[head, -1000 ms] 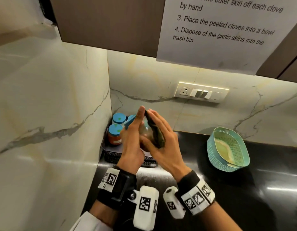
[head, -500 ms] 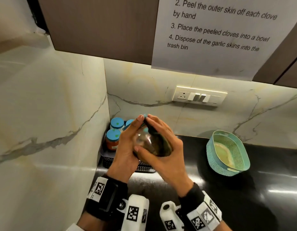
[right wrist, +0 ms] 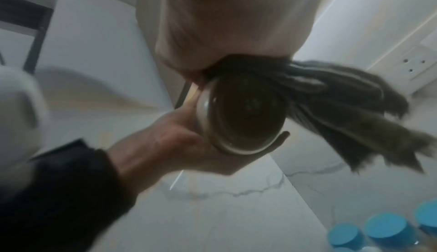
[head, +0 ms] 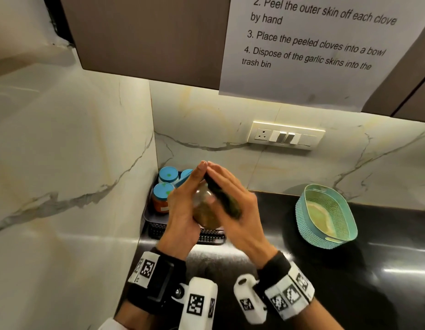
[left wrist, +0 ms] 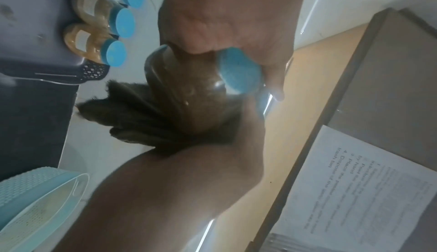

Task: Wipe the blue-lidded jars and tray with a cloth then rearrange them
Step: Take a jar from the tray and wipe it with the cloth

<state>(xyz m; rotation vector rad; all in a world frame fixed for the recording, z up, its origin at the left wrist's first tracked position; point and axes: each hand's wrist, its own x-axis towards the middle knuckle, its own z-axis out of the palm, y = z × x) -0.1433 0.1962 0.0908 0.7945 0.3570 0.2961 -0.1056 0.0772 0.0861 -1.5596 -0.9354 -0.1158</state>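
Nearest, over the counter's front edge, the left hand (head: 182, 210) grips a jar (head: 205, 210) lifted clear of the tray, its lid (left wrist: 238, 73) tipped away toward the back wall. The thumb and fingers curl round the body and reach up by the lid. The right hand (head: 237, 210) lies flat against the jar's right side with the cloth (head: 225, 201) pressed between palm and glass, fingers nearly straight. The two hands meet at the fingertips above the jar, so it is sandwiched between them.

The jar looks like smooth glass, filled with a brown powder. I judge it moderately heavy for its size, stiff, breakable, and slippery where the cloth slides. The safest hold is round the body just below the lid, as the left hand has it, with the base (right wrist: 241, 119) left free. The cloth is soft and limp; its loose ends hang out past the right palm.

Further back, the tray (head: 154, 225) sits in the counter's back-left corner against both walls. More blue-lidded jars stand upright in it, one with red contents (head: 161, 196) nearer, another (head: 168, 175) behind it. To the right, near the back edge and well apart from the hands, stands a teal basket (head: 302, 220).
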